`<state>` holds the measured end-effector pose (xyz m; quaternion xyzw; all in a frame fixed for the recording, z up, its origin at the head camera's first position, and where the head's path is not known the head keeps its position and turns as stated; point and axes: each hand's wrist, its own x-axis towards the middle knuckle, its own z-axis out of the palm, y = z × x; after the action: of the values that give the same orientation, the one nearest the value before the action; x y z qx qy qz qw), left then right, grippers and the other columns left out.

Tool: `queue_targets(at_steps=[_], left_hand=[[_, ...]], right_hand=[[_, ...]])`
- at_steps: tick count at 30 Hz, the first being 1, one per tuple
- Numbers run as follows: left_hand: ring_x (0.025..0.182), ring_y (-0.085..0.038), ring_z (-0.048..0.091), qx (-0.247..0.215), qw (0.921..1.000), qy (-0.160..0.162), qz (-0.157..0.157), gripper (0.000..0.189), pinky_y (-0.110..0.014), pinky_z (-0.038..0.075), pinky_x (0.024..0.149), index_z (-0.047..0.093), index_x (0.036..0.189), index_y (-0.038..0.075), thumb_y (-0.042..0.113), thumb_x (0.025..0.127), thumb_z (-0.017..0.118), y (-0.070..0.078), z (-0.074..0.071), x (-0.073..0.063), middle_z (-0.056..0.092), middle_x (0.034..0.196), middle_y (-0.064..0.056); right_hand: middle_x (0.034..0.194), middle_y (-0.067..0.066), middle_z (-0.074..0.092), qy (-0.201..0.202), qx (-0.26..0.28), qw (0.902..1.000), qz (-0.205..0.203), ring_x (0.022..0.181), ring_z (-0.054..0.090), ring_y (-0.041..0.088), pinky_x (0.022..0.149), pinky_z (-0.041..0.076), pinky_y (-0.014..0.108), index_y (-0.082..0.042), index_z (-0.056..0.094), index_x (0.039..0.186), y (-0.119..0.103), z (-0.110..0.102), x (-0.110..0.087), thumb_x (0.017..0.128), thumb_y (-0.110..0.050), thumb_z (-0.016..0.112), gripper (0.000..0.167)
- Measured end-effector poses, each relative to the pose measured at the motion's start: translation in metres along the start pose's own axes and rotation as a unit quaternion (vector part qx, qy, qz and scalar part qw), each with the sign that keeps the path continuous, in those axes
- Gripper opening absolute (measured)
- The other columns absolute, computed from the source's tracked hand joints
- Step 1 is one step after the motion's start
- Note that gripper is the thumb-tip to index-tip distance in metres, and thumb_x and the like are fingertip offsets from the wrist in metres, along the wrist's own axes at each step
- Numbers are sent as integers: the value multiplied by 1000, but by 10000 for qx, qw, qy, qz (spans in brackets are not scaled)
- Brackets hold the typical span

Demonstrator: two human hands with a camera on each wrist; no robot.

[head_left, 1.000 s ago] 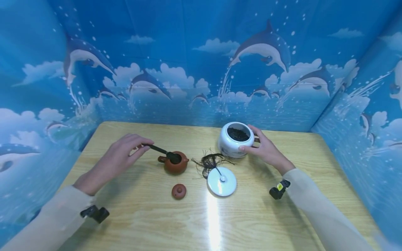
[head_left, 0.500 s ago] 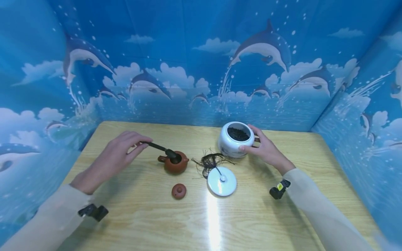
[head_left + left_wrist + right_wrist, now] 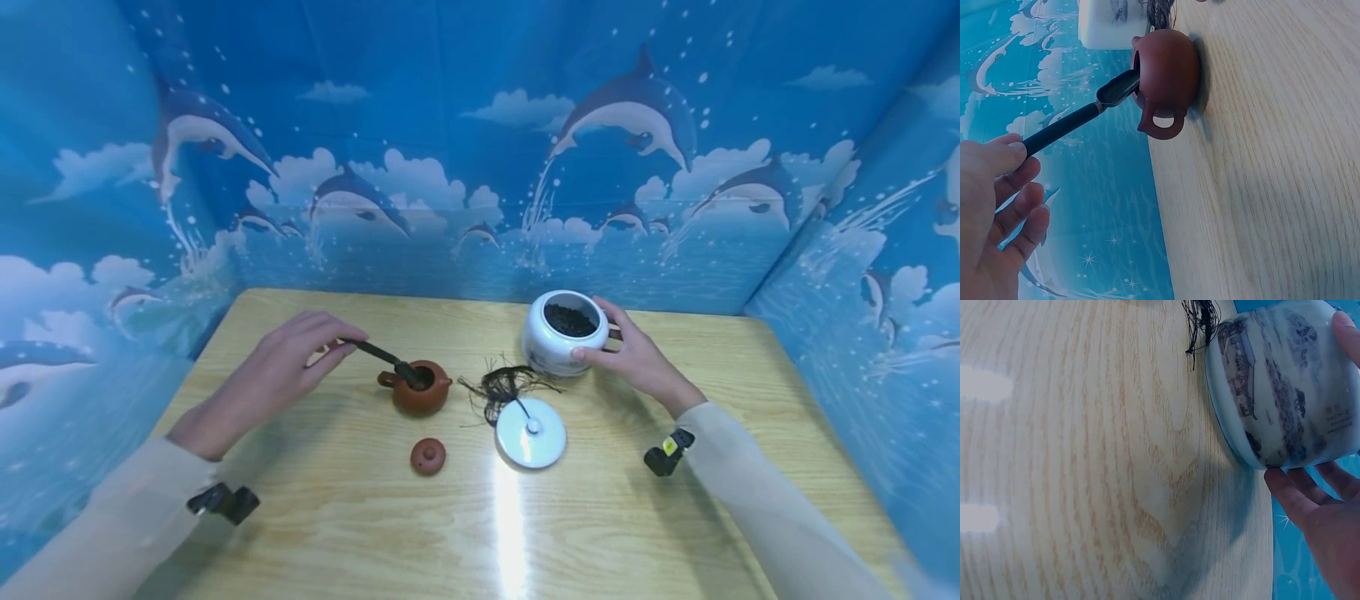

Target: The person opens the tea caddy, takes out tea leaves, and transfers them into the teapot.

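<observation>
My left hand [image 3: 296, 354] pinches the end of a dark tea scoop [image 3: 1063, 128] between thumb and forefinger; the other fingers are loosely bent. The scoop's blade slants down into the mouth of a small reddish-brown clay teapot [image 3: 420, 400], and its tip is hidden inside. On the right, my right hand [image 3: 633, 358] grips the side of a white porcelain jar [image 3: 551, 354], thumb in front and fingers around the far side. Dark tea leaves [image 3: 570, 321] lie inside the jar. A printed picture on its wall shows in the right wrist view.
The teapot's small lid [image 3: 427, 457] lies in front of the teapot. A white jar lid [image 3: 530, 433] with a tangled dark tassel [image 3: 506, 385] lies between teapot and jar. The wooden table [image 3: 337, 525] ends at a blue dolphin-print curtain [image 3: 450, 150].
My left hand has drawn slightly left, and the scoop's blade has shifted and turned a little in the teapot's mouth. The right hand and the jar have stayed put.
</observation>
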<state>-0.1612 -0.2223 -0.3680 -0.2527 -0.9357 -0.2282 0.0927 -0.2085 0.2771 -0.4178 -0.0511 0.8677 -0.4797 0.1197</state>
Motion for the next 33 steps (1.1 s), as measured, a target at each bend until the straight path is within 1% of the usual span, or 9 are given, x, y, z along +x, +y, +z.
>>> queue_targets(at_steps=[4, 7, 10, 14, 19, 23, 27, 30, 33], left_hand=[[114, -27, 71, 7, 9999, -87, -138, 24, -54, 62, 92, 75, 131, 18, 14, 108, 71, 1, -2, 0, 76, 123, -5], [106, -24, 72, 17, 9996, -149, -256, 24, -50, 63, 86, 75, 132, 18, 18, 109, 70, 0, -3, -1, 77, 124, -5], [98, -21, 72, -63, 9990, -165, -416, 24, -44, 62, 81, 75, 133, 17, 22, 111, 67, -4, -4, 0, 77, 125, -6], [96, -20, 71, -463, 9961, -126, -735, 27, -39, 59, 80, 75, 134, 18, 30, 113, 62, -11, -3, 1, 78, 126, -6], [102, -23, 72, -1003, 9892, -75, -1064, 33, -42, 59, 85, 73, 137, 21, 40, 114, 58, -16, 0, 4, 77, 127, -6], [105, -24, 71, -1385, 9823, -83, -1260, 38, -42, 59, 86, 72, 139, 24, 48, 114, 57, -14, 1, 11, 76, 128, -5], [106, -28, 71, -1721, 9751, -113, -1392, 41, -41, 59, 83, 70, 141, 23, 50, 113, 56, -8, 4, 21, 75, 124, -6], [104, -28, 71, -1905, 9722, -99, -1355, 40, -41, 59, 82, 71, 140, 23, 50, 113, 57, -4, 7, 31, 74, 119, -6], [102, -25, 71, -2014, 9715, -60, -1252, 37, -41, 58, 83, 71, 138, 25, 48, 112, 59, 3, 10, 41, 74, 116, -4]], right_hand=[[183, 11, 16, -19, -17, 10000, 8, 163, 30, 46, 123, 42, 64, -29, 6, 177, 0, 0, 0, 96, -49, 84, 114], [182, 11, 16, -4, -45, 10000, 13, 163, 30, 46, 123, 41, 66, -28, 7, 177, -1, 0, -1, 96, -49, 84, 114], [182, 12, 17, 14, -100, 9999, 5, 163, 30, 47, 123, 39, 68, -28, 7, 177, -1, 0, -1, 96, -49, 84, 113], [182, 12, 18, 4, -162, 9999, 26, 163, 30, 47, 124, 37, 70, -28, 7, 177, 0, 1, -1, 96, -50, 83, 113], [182, 12, 17, -15, -154, 9999, 50, 163, 29, 47, 124, 37, 70, -29, 6, 177, -1, 2, -2, 96, -51, 83, 113], [183, 11, 17, -17, -145, 9999, 59, 163, 29, 47, 124, 36, 71, -32, 6, 177, -2, 1, -3, 96, -52, 83, 113], [183, 11, 16, -36, -142, 9999, 63, 163, 29, 47, 123, 36, 71, -32, 6, 177, -3, 0, -3, 97, -52, 82, 113], [183, 11, 16, -31, -153, 9998, 75, 163, 29, 47, 124, 36, 71, -32, 6, 177, -3, 0, -3, 96, -52, 83, 113], [183, 11, 16, -21, -151, 9999, 81, 163, 29, 47, 123, 36, 71, -33, 6, 176, -3, -1, -3, 96, -53, 83, 113]])
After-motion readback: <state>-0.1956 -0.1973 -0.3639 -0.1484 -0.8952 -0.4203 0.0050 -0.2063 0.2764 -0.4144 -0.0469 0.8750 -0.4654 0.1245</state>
